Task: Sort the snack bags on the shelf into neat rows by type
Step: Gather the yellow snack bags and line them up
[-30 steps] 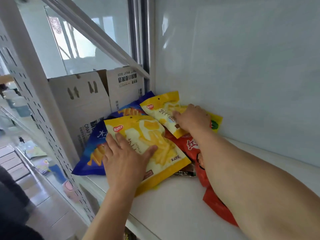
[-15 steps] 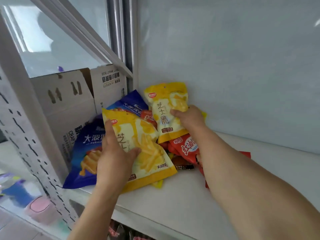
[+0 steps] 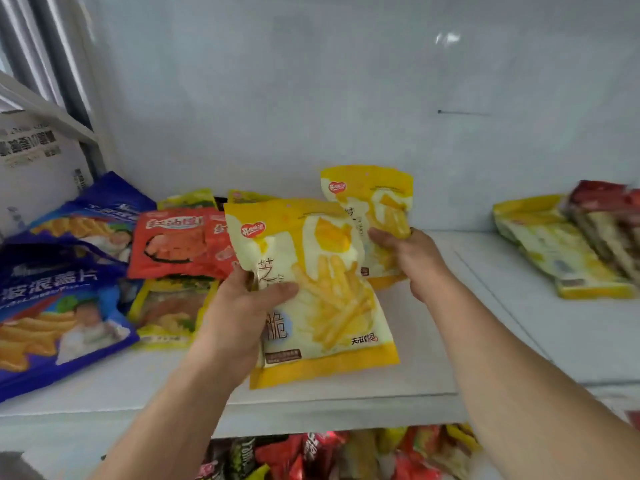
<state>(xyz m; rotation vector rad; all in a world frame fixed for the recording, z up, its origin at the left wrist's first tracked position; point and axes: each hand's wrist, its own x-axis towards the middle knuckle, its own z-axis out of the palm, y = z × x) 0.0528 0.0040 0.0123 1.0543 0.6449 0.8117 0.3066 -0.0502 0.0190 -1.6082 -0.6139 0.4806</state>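
I hold two matching yellow fry bags above the white shelf. My left hand pinches the near bag at its left edge, thumb across the front. My right hand grips the far bag from below. Both stand upright; the sorted yellow row lies to the right, nearer my right hand.

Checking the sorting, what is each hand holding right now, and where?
Left hand grips the front yellow bag by its left edge; right hand grips the rear yellow bag low down.
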